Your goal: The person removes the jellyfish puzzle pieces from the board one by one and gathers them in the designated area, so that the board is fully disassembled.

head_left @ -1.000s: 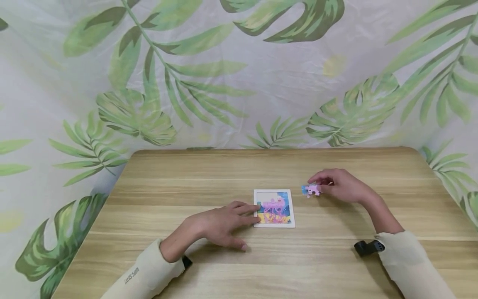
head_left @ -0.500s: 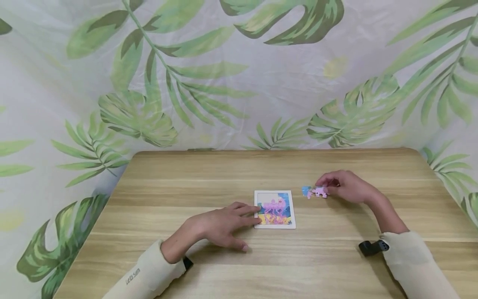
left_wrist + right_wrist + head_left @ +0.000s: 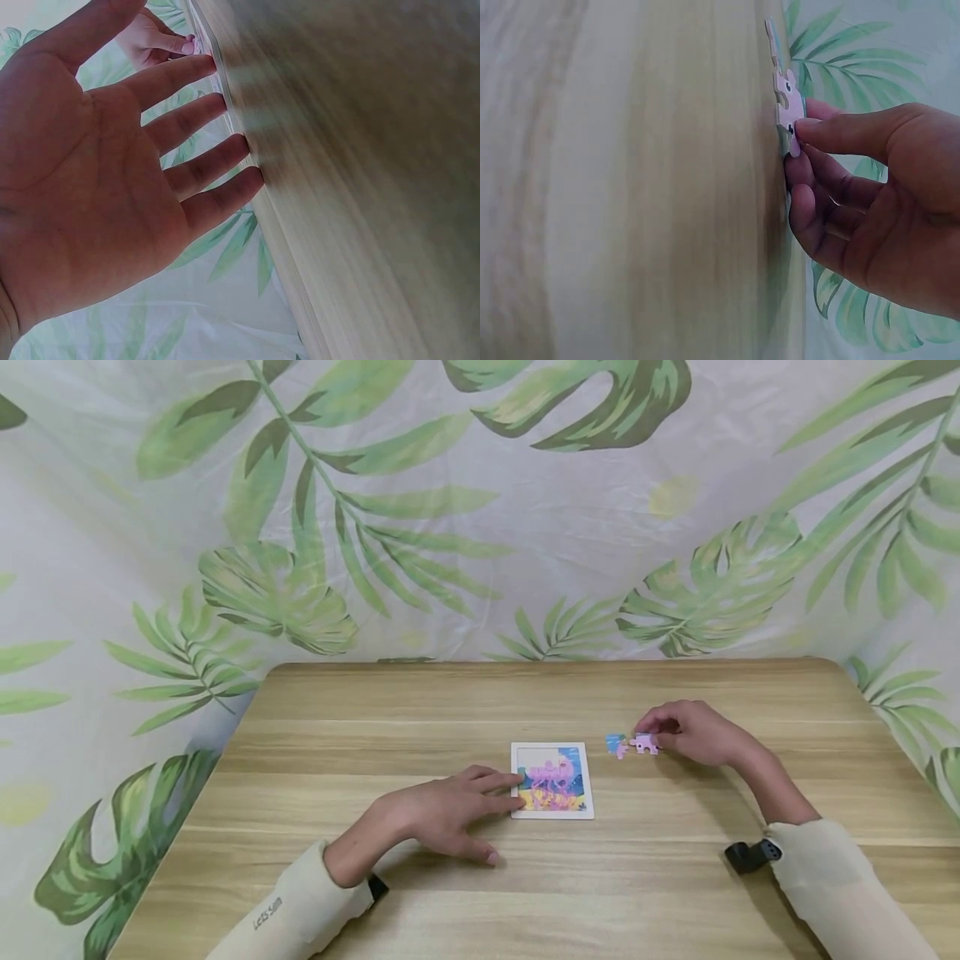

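Note:
In the head view, a white-framed jigsaw puzzle (image 3: 552, 815) with a pink jellyfish picture lies flat on the table. Its upper-left part shows bare white. My left hand (image 3: 450, 814) reaches in from the left with spread, straight fingers, and the fingertips touch the frame's left edge. To the right of the frame, my right hand (image 3: 697, 735) pinches a pink puzzle piece (image 3: 646, 743) between thumb and fingers at the tabletop. In the right wrist view the thumb presses on that pink piece (image 3: 789, 109). Just left of it lies a blue and pink puzzle piece (image 3: 616, 744).
The wooden table (image 3: 420, 693) has its back edge against a leaf-patterned cloth (image 3: 450, 527). A black wrist device (image 3: 752, 856) sits at the right sleeve. In the left wrist view the right hand (image 3: 154, 41) shows at the top.
My right hand has moved slightly right with the pink piece, drawing it apart from the blue and pink piece. The left hand and the frame look unmoved.

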`<control>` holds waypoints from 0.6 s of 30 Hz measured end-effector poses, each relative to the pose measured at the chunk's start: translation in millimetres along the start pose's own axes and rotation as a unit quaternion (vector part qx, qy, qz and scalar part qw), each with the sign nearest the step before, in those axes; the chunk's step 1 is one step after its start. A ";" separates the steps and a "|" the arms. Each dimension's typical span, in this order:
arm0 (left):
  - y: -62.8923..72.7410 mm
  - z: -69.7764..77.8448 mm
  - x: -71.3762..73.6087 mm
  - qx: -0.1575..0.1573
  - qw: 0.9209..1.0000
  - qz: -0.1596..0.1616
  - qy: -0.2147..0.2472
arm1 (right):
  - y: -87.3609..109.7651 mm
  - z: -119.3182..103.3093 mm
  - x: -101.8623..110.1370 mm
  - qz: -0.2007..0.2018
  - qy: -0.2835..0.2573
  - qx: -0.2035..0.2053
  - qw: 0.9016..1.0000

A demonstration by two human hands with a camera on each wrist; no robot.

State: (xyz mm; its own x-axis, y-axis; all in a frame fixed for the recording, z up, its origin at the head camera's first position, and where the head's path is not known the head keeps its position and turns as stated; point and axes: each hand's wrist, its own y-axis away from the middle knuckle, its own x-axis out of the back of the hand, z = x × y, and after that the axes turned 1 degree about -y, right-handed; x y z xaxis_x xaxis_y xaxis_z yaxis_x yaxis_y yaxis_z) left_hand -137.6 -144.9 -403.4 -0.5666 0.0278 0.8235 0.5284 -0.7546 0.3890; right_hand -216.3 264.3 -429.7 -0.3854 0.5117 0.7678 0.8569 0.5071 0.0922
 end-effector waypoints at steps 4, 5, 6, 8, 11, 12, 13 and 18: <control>-0.9 0.8 0.1 0.001 1.000 -0.002 0.002 | 0.2 0.2 -1.3 -0.001 0.007 -0.004 1.000; -1.1 0.9 0.2 0.001 1.000 -0.002 0.003 | 0.1 0.3 -1.3 -0.001 0.008 -0.003 1.000; -1.2 1.0 0.2 0.001 1.000 -0.002 0.003 | 0.0 0.6 -1.2 0.000 0.008 -0.003 1.000; -1.3 0.9 0.4 0.002 1.000 -0.002 0.005 | -0.4 1.1 -1.1 -0.002 0.008 -0.003 1.000; -1.0 0.7 1.1 0.001 1.000 -0.002 0.007 | -1.0 1.5 -0.9 -0.003 0.008 -0.005 1.000; -0.8 0.6 1.3 0.000 1.000 -0.002 0.007 | -1.1 1.7 -0.9 -0.004 0.008 -0.005 1.000; -0.8 0.5 1.5 -0.001 1.000 -0.002 0.008 | -1.2 1.7 -0.8 -0.004 0.009 -0.006 1.000; -1.0 0.1 2.1 -0.007 1.000 -0.002 0.008 | -1.7 1.5 -0.2 -0.008 0.011 -0.007 1.000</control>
State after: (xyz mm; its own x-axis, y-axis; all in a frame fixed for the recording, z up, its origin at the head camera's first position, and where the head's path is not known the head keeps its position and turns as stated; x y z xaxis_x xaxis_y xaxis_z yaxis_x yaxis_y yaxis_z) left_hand -139.3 -144.0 -402.0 -0.5791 0.0200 0.8150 0.5174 -0.7635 0.3864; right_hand -218.1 264.4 -431.0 -0.3915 0.4892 0.7794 0.8560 0.5043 0.1135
